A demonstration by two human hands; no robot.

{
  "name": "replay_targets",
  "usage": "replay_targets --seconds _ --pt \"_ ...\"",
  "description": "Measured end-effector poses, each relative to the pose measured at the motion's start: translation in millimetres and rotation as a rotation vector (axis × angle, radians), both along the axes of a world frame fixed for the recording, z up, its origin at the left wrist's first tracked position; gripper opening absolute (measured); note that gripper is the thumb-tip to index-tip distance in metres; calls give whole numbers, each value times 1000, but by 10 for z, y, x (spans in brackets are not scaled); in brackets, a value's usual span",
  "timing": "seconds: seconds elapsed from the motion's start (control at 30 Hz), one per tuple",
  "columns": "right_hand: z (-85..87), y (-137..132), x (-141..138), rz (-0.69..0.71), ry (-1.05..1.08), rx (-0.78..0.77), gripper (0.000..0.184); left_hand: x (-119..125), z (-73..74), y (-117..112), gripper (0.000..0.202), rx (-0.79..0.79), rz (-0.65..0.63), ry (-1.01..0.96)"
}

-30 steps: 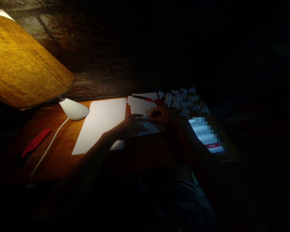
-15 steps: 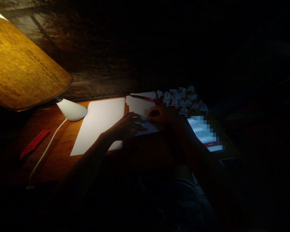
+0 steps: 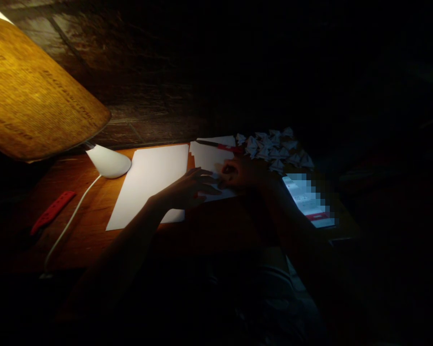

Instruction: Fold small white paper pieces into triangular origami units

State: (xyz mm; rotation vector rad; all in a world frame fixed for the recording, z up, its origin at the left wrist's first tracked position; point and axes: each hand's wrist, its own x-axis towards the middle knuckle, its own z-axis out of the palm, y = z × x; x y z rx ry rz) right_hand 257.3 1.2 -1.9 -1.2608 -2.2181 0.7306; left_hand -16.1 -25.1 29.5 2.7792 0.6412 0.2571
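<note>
My left hand (image 3: 189,188) is spread, palm down, its fingers reaching over the smaller white paper sheets (image 3: 210,153) near the middle of the wooden desk (image 3: 103,202). My right hand (image 3: 238,172) is curled just beside it, thumb and fingers bent round into a ring over the right side of those sheets — it's too dark there for me to make out whether anything is pinched in it. Across the far part of the sheets lies a slim dark-bladed tool with a red handle (image 3: 220,145). Beyond my right hand sits a cluster of small folded white paper pieces (image 3: 269,149), and nearer me a phone with a lit screen (image 3: 303,196), partly blurred into blocks. On my left — just beside the smaller sheets — lies a larger stack of white paper (image 3: 157,175), next to the white rounded lamp base (image 3: 110,162).
</note>
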Motion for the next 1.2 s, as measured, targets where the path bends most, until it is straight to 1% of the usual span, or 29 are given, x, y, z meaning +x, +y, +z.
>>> replay_targets --seconds 0.1,0.17,0.27,0.37,0.47,0.53,0.73,0.83,0.97,1.1,1.2 --pt "-23 6 1 1 -29 -1 48 -9 -26 5 51 -10 -5 -29" --pt "0 -10 2 7 -63 -5 49 -10 -29 11 51 -15 -11 -36" --pt "61 -59 -11 1 -110 36 51 -12 -31 27 52 -37 0 -24" --pt "115 -116 -38 -30 -141 69 52 -26 -60 50 57 -78 42 -45" --pt "140 -143 -55 -60 -161 52 55 -48 -99 62 66 -107 105 -84" --pt "132 -136 -53 -48 -162 47 56 -58 -114 64 68 -111 123 -105" --pt "21 -72 -21 -12 -95 33 59 -53 -134 104 62 -99 48 -112" --pt "-12 -58 -12 -8 -91 40 59 -53 -153 127 61 -86 48 -107" --pt "18 -74 -10 11 -87 51 57 -57 -163 142 56 -85 36 -107" --pt "72 -104 -22 -2 -116 56 54 -53 -157 149 52 -86 14 -116" --pt "66 -113 -35 -9 -148 71 60 -52 -161 153 52 -89 28 -104"
